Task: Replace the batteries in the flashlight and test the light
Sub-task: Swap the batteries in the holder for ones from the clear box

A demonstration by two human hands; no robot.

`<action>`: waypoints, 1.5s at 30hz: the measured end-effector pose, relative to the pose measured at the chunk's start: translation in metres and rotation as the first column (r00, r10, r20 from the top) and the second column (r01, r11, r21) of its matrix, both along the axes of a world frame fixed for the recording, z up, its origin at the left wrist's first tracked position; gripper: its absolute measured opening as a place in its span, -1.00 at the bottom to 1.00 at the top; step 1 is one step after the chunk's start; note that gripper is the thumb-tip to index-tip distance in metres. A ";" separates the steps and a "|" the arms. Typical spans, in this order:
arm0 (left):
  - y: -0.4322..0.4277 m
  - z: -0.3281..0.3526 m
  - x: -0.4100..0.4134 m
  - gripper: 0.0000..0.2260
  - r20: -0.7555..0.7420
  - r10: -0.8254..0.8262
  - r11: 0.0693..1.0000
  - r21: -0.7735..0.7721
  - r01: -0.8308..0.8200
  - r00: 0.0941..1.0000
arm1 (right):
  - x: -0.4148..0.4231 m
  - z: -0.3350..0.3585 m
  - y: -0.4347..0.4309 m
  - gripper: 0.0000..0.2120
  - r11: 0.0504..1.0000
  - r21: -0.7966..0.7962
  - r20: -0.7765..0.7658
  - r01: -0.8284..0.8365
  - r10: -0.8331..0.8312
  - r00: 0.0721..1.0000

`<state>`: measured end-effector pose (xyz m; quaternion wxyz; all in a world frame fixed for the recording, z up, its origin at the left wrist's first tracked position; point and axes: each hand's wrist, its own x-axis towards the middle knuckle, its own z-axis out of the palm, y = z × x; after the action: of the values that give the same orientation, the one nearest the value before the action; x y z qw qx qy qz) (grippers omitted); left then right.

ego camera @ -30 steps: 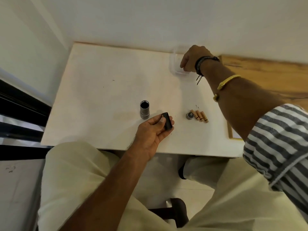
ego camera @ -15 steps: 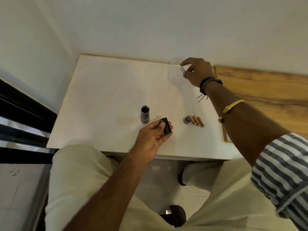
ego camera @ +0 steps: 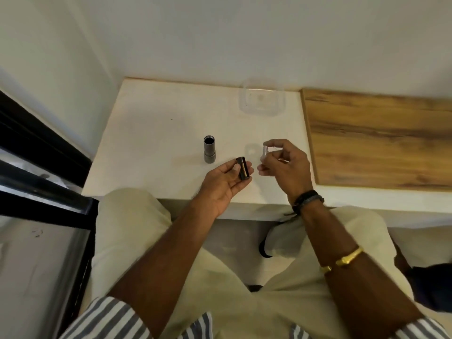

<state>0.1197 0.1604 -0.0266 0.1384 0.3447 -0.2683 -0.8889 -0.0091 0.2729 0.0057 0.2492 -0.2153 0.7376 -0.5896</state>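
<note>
Right hand point(ego camera: 283, 165) back from the clear container point(ego camera: 261, 99) at table's 1 o'clock; now mid-table beside left hand point(ego camera: 226, 182).

Right fingers pinched on small silvery-clear cylinder point(ego camera: 265, 151), likely a battery; blurred, no writing legible. Left hand palm-up, half curled, thumb and fingers gripping smooth black battery holder point(ego camera: 242, 168), just apart from right fingertips. Grey metal flashlight body point(ego camera: 209, 149) upright, open end up, at 11 o'clock of the left hand, on matte white table point(ego camera: 151, 133). Wood-grain board point(ego camera: 379, 138) at 3 o'clock.
</note>
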 end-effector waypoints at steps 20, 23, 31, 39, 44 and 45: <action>0.008 0.002 0.026 -0.83 -0.017 -0.087 0.994 -0.072 0.086 0.996 | 0.028 -0.010 0.029 -0.83 0.981 -0.190 0.148 0.027 0.001 0.989; 0.007 0.002 0.027 -0.84 -0.029 -0.071 0.996 -0.059 0.069 0.997 | 0.031 -0.008 0.028 -0.81 0.979 -0.194 0.106 0.061 -0.041 0.994; 0.009 0.002 0.026 -0.76 -0.030 -0.055 0.997 -0.055 0.053 0.998 | 0.041 -0.004 0.026 -0.87 0.996 -0.059 -0.299 -0.067 0.046 0.953; 0.005 0.001 0.027 -0.83 -0.017 -0.027 0.998 -0.054 0.026 1.000 | 0.042 0.004 0.027 -0.82 0.963 0.122 -0.490 -0.239 0.268 0.829; 0.006 0.003 0.029 -0.84 0.005 -0.040 0.997 -0.072 0.041 0.999 | 0.045 0.005 0.027 -0.83 0.950 0.191 -0.536 -0.247 0.312 0.784; 0.006 0.003 0.029 -0.84 0.012 -0.048 0.996 -0.072 0.049 0.999 | 0.046 0.005 0.026 -0.84 0.950 0.198 -0.544 -0.240 0.310 0.780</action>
<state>0.1484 0.1667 -0.0238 0.1279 0.3373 -0.3090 -0.8800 0.0364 0.2989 0.0106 0.1136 -0.4716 0.7718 -0.4112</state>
